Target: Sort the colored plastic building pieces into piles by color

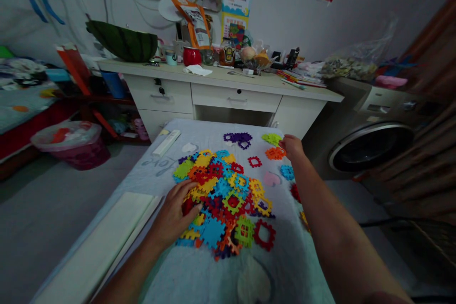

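Observation:
Toothed plastic building pieces in many colours lie in a loose heap (213, 230) on the cloth-covered table. My left hand (178, 204) rests on the heap's left side, thumb and fingers apart around a red piece that it does not visibly grip. At the table's far right edge, my right hand (292, 146) has its fingers drawn together beside the green pieces (271, 139) and orange pieces (275, 153); anything between its fingertips is hidden. Purple pieces (242, 138) form a group at the far end, and blue pieces (287, 172) lie below the orange ones.
A long white board (117, 228) lies along the table's left side, with a narrow white box (166, 143) farther up. Beyond stands a cluttered white desk (160, 92). A washing machine (370, 128) is at the right, a pink bin (71, 147) at the left.

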### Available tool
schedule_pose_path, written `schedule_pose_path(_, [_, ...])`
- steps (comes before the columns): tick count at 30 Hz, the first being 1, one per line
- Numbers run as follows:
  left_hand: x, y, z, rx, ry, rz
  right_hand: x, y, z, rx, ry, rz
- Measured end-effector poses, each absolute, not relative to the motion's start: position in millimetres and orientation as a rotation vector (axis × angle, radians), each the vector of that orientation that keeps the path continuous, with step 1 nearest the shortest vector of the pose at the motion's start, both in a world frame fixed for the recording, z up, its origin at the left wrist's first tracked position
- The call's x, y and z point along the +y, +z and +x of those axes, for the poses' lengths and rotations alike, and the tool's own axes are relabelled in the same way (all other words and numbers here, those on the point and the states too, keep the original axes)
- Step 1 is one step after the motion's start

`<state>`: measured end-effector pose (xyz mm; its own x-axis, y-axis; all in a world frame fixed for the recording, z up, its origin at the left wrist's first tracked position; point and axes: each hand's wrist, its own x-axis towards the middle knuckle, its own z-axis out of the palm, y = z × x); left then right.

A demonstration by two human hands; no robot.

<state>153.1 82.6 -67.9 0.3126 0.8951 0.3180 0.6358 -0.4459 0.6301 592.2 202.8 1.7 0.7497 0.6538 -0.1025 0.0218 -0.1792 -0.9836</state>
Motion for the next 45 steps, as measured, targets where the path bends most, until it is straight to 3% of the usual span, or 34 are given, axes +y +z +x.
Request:
schedule_pose_path(6, [81, -68, 154, 1.320, 0.892, 2.184, 171, -13, 544, -1.134, 0.701, -1.742])
schedule_pose_path(10, [81, -69, 155, 1.318, 0.899, 2.186, 157, -30, 518, -1.681, 0.377, -2.013])
schedule_pose_path(14, [81, -69, 155, 1.319, 0.901, 2.182, 152, -38, 505, -1.848, 0.221, -2.177])
schedule_pose_path(24, [81, -67, 157, 1.295, 0.919, 2.185, 131, -34, 518, -1.637, 0.333, -2.011])
schedule_pose_path(34, [84, -75, 155, 1.307, 0.954, 2.179, 45, -10, 605, -1.186, 0.418, -1.924])
schedule_pose_path(45, [86, -80, 154, 1.317, 0.966, 2.229, 14, -29, 632, -1.178, 0.188, -2.158])
